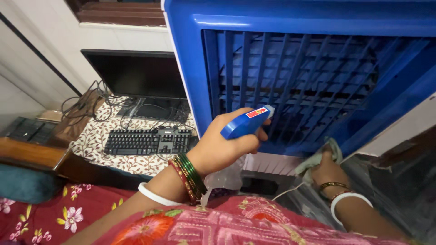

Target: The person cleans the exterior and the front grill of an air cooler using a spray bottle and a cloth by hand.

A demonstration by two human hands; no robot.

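My left hand [227, 143] grips a blue spray bottle head [247, 121] with a red label, its nozzle aimed at the slatted grille [299, 77] of a large blue air cooler [254, 18]. Red and green bangles and a white one ring that wrist. Lower right, my right hand [327, 168] presses a pale green cloth [318, 159] against the cooler's bottom edge. It wears gold and white bangles.
To the left, a dark monitor [136, 72] and a black keyboard [147, 141] sit on a floral-covered desk amid tangled cables [86, 97]. A second keyboard [29, 129] lies farther left. Red floral fabric [54, 213] covers the lower foreground.
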